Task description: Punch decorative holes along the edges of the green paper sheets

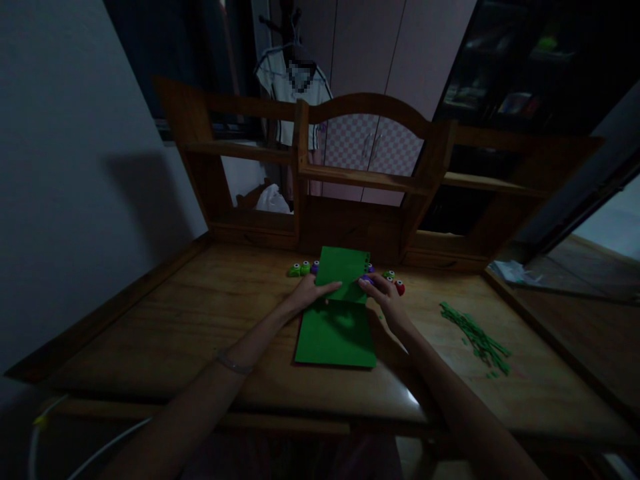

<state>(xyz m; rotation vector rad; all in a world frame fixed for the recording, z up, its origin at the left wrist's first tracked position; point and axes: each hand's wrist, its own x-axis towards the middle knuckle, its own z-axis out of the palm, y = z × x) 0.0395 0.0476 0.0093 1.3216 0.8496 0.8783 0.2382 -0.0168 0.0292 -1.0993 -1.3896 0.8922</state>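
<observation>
My left hand [311, 292] grips the left edge of a green paper sheet [341, 263], its thumb lying across the surface. The sheet is lifted, with a row of dark cut-outs along its upper right edge. Beneath and nearer to me, another green sheet [336, 337] lies flat on the table; whether the two are joined I cannot tell. At the lifted sheet's right edge my right hand [384, 293] is closed on a small purple craft punch [367, 279]. Similar punches with eye-like spots, green ones [299, 269] and a red one [399, 287], stand behind the hands.
A heap of thin green paper strips [475, 337] lies on the wooden table [200, 313] to the right, with small scraps nearby. A wooden shelf unit [350, 177] with drawers rises at the table's back. A white wall [100, 173] borders the left side.
</observation>
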